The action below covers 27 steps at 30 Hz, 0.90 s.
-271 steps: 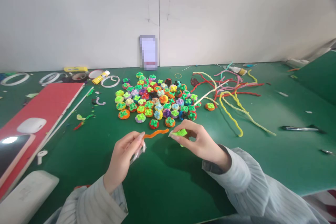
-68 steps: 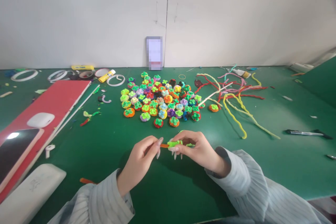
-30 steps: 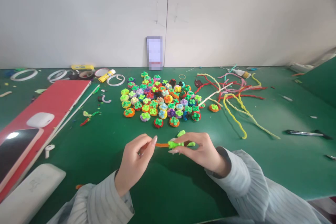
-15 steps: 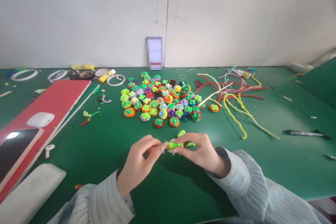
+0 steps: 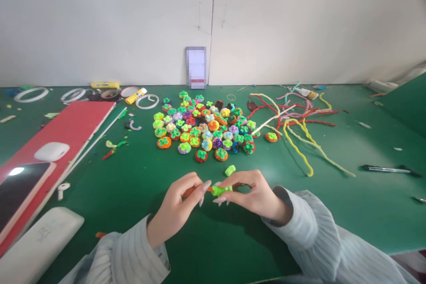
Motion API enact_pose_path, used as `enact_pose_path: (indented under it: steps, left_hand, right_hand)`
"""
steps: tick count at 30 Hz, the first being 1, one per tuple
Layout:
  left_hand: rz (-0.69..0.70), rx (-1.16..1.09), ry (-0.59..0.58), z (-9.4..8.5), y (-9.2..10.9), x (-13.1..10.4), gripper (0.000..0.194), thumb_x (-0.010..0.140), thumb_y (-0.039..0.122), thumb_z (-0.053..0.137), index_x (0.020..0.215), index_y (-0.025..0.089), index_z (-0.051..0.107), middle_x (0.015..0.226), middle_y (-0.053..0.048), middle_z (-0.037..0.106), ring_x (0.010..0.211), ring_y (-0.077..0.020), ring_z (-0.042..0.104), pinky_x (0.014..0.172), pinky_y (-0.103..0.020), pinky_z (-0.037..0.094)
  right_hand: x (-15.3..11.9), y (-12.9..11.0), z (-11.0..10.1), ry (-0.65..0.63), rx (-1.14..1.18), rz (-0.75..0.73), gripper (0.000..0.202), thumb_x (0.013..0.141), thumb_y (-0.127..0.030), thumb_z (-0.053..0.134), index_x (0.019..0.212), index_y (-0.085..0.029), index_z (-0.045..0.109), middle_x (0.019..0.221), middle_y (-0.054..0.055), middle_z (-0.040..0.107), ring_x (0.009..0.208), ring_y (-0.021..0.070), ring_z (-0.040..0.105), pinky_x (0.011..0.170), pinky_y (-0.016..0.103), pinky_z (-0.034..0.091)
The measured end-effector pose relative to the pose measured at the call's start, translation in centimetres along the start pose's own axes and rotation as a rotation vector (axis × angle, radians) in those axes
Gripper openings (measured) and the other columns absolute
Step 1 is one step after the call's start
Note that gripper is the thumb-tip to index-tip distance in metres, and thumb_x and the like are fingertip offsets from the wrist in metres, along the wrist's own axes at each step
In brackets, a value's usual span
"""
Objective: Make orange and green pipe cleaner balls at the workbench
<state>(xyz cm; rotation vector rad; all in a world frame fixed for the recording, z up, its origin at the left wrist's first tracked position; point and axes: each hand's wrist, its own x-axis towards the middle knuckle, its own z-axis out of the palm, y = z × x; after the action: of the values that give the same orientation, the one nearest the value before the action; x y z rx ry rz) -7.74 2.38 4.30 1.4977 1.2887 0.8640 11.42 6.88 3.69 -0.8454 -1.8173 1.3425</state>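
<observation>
My left hand (image 5: pixel 181 202) pinches an orange fuzzy piece (image 5: pixel 189 192), mostly hidden by the fingers, whose tip meets a bright green fuzzy piece. My right hand (image 5: pixel 251 191) grips that green fuzzy piece (image 5: pixel 220 190) between thumb and fingers. Just beyond the right fingers, a small loose green piece (image 5: pixel 230 170) lies on the green table (image 5: pixel 213 248). Farther back spreads a cluster of small coloured fuzzy pumpkin shapes (image 5: pixel 201 155) with flower-like tops. One orange one (image 5: pixel 271 137) sits apart at its right.
Fuzzy stems (image 5: pixel 299 155) lie tangled at the right, near a black pen (image 5: pixel 386 168). At the left are a red board (image 5: pixel 66 128), a phone (image 5: pixel 23 195), a white case (image 5: pixel 51 151) and tape rolls (image 5: pixel 147 101). Another phone (image 5: pixel 196 67) leans on the wall.
Both hands have shifted slightly, and the held green piece is a little lower and nearer me. A small gap now shows between the loose green piece and my right hand.
</observation>
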Motion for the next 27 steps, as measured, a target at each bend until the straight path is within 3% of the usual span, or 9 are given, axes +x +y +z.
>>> enact_pose_path:
  steps: [5,8,15,22,25,27]
  left_hand:
    - [-0.111,-0.215,-0.129,-0.5,-0.2,0.1,0.039,0.086,0.038,0.044,0.054,0.017,0.038,0.052,0.004,0.035,0.046,-0.0068,0.031,0.047,-0.023,0.026]
    - [-0.176,-0.291,-0.146,-0.6,-0.3,0.2,0.039,0.085,0.041,0.045,0.054,0.017,0.038,0.048,0.005,0.034,0.043,-0.0061,0.027,0.044,-0.023,0.022]
    - [-0.147,-0.235,-0.155,0.2,-0.5,0.2,0.036,0.085,0.042,0.045,0.059,0.016,0.043,0.054,0.004,0.038,0.047,-0.0067,0.030,0.046,-0.022,0.024]
    - [-0.178,-0.245,-0.132,0.9,-0.5,0.0,0.038,0.086,0.044,0.042,0.060,0.017,0.041,0.055,0.005,0.029,0.048,-0.0067,0.025,0.044,-0.022,0.021]
    - [-0.208,-0.335,-0.086,1.1,-0.7,0.1,0.030,0.087,0.044,0.039,0.074,0.018,0.046,0.056,0.006,0.027,0.048,-0.0066,0.024,0.044,-0.021,0.020]
    - [-0.210,-0.384,-0.047,1.2,-0.7,0.1,0.024,0.087,0.043,0.040,0.094,0.021,0.047,0.057,0.007,0.026,0.047,-0.0067,0.024,0.043,-0.021,0.019]
  right_hand:
    - [0.2,-0.2,-0.1,0.019,0.055,0.017,0.014,0.069,-0.025,0.071,0.077,-0.014,0.069,0.077,0.007,0.072,0.053,0.0146,0.066,0.050,0.023,0.055]
    - [0.3,-0.3,-0.1,0.004,0.119,0.024,0.017,0.068,-0.026,0.072,0.077,-0.013,0.069,0.078,0.008,0.072,0.054,0.0155,0.066,0.049,0.024,0.056]
    - [0.0,-0.5,0.6,-0.039,0.120,0.058,0.018,0.066,-0.028,0.073,0.077,-0.014,0.069,0.065,0.005,0.070,0.051,0.0150,0.065,0.047,0.021,0.053]
    - [-0.1,-0.4,0.8,-0.001,0.092,0.070,0.018,0.065,-0.030,0.073,0.074,-0.014,0.070,0.063,0.004,0.069,0.049,0.0137,0.064,0.046,0.020,0.052]
    - [0.0,-0.4,0.7,0.035,0.059,0.052,0.017,0.067,-0.028,0.072,0.077,-0.015,0.070,0.069,0.006,0.071,0.052,0.0150,0.065,0.049,0.022,0.054]
    - [0.0,-0.3,0.7,0.040,0.042,0.057,0.017,0.067,-0.029,0.072,0.077,-0.015,0.070,0.071,0.006,0.071,0.052,0.0153,0.065,0.049,0.023,0.054]
